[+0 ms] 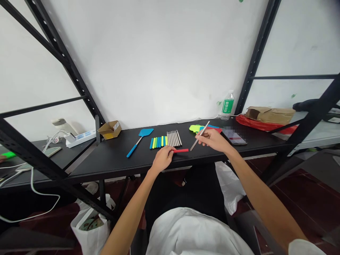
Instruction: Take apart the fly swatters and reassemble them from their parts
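My left hand [162, 158] pinches the left end of a red handle tube [181, 151], held low over the black table. In my right hand [212, 139] is a slim silver metal rod [199, 136], slanted with its lower tip close to the tube's right end; the two look apart. Beyond my left hand lies a row of blue and yellow handle tubes [158, 142], beside a row of silver rods [174, 138]. A blue fly swatter [136, 144] lies to the left. Flat yellow, blue and red swatter heads [196, 128] are stacked behind my right hand, which partly hides them.
A phone [234, 136] lies right of my right hand, with a water bottle [227, 106] behind it. An open cardboard box [109, 130] stands at the back left. Black metal shelf posts [255, 56] frame the table. A power strip [81, 138] is farther left.
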`<state>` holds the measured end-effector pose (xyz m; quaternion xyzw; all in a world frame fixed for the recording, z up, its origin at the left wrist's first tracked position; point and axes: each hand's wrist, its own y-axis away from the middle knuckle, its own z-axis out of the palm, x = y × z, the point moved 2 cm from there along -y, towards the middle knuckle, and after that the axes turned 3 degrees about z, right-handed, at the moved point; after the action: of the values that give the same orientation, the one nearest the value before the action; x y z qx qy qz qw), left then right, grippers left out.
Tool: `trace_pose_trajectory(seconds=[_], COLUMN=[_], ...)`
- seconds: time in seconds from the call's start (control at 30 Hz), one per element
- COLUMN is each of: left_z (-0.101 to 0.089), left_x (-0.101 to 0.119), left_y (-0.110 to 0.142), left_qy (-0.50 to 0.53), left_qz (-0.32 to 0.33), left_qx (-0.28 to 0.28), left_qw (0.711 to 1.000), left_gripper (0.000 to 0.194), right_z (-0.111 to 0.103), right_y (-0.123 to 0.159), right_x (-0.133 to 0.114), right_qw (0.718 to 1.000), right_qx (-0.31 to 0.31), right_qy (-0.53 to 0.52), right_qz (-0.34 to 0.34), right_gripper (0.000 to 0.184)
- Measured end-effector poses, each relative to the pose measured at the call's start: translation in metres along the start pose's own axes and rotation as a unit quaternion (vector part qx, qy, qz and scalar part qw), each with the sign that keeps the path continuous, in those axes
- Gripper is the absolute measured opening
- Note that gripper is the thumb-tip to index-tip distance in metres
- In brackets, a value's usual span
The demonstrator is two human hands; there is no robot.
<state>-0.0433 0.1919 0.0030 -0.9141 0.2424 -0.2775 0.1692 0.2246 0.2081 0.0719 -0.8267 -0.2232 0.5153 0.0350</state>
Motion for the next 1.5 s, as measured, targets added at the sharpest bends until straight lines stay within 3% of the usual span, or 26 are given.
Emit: trace_pose_trajectory(seconds=[1.13, 1.5], left_z=[-0.004, -0.007], left_x=[0.007, 0.017], left_y=[0.003, 0.003], left_qy=[0.007, 0.029], left_qz=[-0.004, 0.009], left_qx=[-0.003, 0.023], left_qw=[1.000, 0.999], left_gripper=[0.023, 0.033], right_z=[0.008, 0.013], right_y=[0.000, 0.000], right_x=[0.000, -0.007], right_qw=[0.998, 0.993], right_qx=[0.008, -0.014], right_qy=[-0.068, -0.112], right_qz=[0.000, -0.019], right_gripper=[0.038, 0.038])
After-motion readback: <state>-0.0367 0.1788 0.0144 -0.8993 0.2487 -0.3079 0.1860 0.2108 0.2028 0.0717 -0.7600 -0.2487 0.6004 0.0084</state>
